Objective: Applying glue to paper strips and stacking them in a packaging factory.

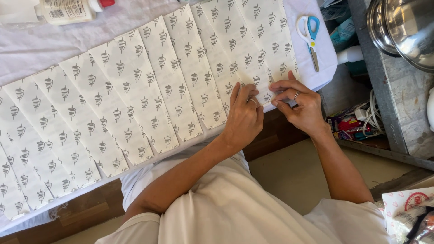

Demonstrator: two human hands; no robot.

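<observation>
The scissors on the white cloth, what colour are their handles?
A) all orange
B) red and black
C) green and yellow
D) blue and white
D: the scissors lie on the white cloth past the patterned paper strips, with one handle loop blue and the other white, beyond the right hand.
</observation>
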